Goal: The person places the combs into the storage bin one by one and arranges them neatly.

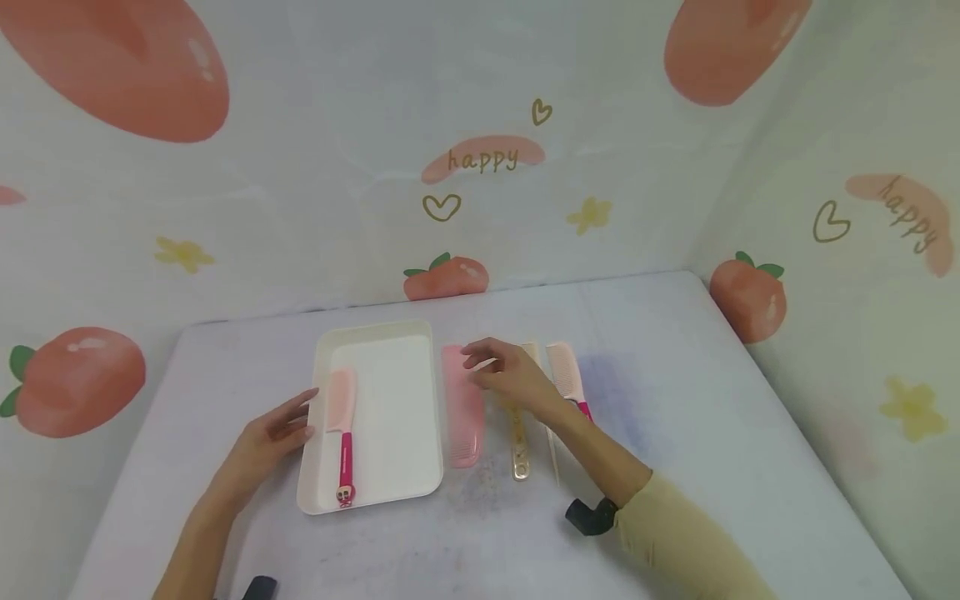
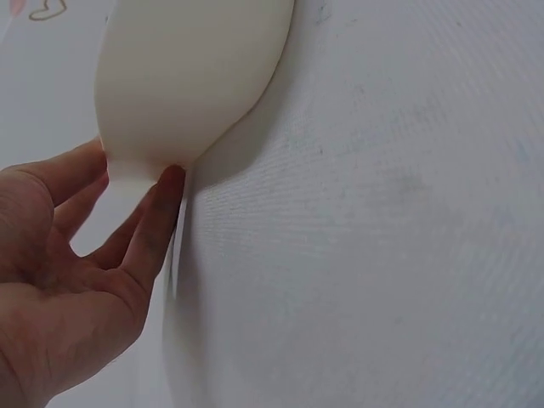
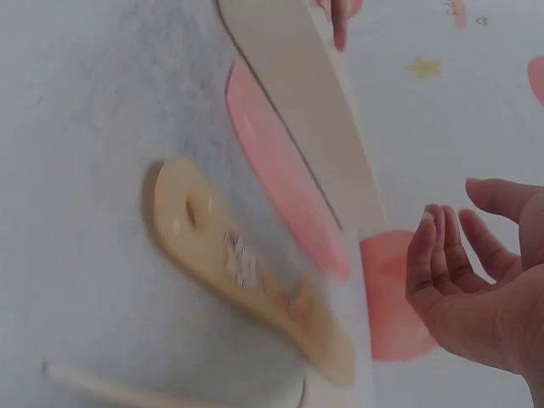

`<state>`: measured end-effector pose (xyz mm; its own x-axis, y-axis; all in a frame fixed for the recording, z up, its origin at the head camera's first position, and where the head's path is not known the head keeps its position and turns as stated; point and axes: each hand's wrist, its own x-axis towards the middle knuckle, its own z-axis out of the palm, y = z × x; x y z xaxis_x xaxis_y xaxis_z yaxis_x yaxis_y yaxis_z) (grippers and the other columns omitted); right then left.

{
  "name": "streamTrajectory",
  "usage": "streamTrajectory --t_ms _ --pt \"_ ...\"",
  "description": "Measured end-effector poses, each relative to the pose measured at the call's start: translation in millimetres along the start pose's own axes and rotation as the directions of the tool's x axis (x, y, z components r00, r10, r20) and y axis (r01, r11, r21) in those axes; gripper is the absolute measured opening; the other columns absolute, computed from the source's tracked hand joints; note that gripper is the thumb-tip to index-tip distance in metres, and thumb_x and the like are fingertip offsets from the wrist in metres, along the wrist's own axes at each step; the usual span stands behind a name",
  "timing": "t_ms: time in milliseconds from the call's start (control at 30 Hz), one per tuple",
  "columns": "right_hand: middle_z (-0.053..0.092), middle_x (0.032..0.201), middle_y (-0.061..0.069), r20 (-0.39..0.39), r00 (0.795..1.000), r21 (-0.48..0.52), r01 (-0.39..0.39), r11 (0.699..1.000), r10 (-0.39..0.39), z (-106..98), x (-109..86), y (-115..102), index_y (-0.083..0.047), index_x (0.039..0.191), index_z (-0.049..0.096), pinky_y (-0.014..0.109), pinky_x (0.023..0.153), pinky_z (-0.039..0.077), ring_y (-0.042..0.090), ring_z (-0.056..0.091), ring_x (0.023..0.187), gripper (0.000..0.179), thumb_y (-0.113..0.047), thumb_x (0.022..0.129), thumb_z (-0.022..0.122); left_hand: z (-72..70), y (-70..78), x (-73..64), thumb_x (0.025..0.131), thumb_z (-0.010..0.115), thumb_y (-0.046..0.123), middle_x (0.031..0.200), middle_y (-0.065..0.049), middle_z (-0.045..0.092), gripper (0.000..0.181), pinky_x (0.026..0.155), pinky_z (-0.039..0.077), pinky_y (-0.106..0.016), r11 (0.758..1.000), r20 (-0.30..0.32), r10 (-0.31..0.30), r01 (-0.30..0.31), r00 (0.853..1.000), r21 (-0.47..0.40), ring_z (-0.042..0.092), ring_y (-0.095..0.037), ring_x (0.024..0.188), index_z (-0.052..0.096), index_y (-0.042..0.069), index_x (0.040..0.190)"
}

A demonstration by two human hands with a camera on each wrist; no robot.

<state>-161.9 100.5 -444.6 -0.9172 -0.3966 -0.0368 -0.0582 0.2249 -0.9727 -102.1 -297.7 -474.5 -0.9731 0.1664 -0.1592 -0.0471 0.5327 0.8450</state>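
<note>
Along the left rim of the white tray (image 1: 397, 417), my left hand (image 1: 262, 446) touches the edge with its fingertips; the left wrist view shows its fingers against the tray's outer wall (image 2: 187, 76). A pale pink comb with a magenta handle (image 1: 346, 458) lies inside the tray, at its left. My right hand (image 1: 517, 379), holding nothing, hovers with loosely bent fingers over the upper part of a plain pink comb (image 1: 467, 429). Under that hand and wrist, a golden beige comb (image 1: 520, 450) is partly covered; its patterned handle (image 3: 234, 251) shows in the right wrist view.
Right of the beige comb lie a cream comb with a thin tail (image 1: 553, 458) and another pale pink comb with a magenta handle (image 1: 566, 371), both partly behind the right arm. A white cloth (image 1: 420, 558) covers the table. Printed curtains (image 1: 322, 208) stand behind and at the right.
</note>
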Motion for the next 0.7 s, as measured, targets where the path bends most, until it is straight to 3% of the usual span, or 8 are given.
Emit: streamTrajectory --t_ms 267,500,700 --pt "0.067 0.114 0.021 -0.064 0.998 -0.061 0.000 0.998 -0.004 -23.1 -15.1 16.6 -0.001 0.128 0.061 0.030 0.078 0.055 0.027 0.067 0.096 0.037 -0.007 0.092 0.067 -7.1 3.4 0.7 0.098 0.064 0.029 0.145 -0.027 0.046 0.062 0.087 0.042 -0.007 1.000 0.011 -0.012 0.012 1.000 0.024 0.047 -0.045 0.131 0.040 0.012 0.152" --pt "0.065 0.112 0.025 -0.125 0.992 -0.061 -0.015 0.998 0.007 -43.0 -29.4 28.2 0.003 0.127 0.060 0.029 0.078 0.057 0.033 0.067 0.097 0.037 -0.002 0.091 0.067 -3.4 -1.5 2.1 0.098 0.064 0.032 0.147 -0.026 0.045 0.064 0.087 0.041 -0.009 1.000 0.025 -0.016 0.016 1.000 0.007 0.047 -0.044 0.132 0.038 0.015 0.153" --pt "0.067 0.108 0.017 -0.177 0.984 -0.161 -0.063 0.985 0.034 -55.7 -37.3 33.3 0.000 0.125 0.062 0.028 0.075 0.055 0.028 0.068 0.095 0.035 -0.003 0.091 0.067 -1.1 -3.4 3.0 0.097 0.065 0.032 0.144 -0.025 0.048 0.062 0.089 0.045 -0.012 1.000 0.014 -0.007 0.007 1.000 0.015 0.051 -0.043 0.129 0.040 0.016 0.152"
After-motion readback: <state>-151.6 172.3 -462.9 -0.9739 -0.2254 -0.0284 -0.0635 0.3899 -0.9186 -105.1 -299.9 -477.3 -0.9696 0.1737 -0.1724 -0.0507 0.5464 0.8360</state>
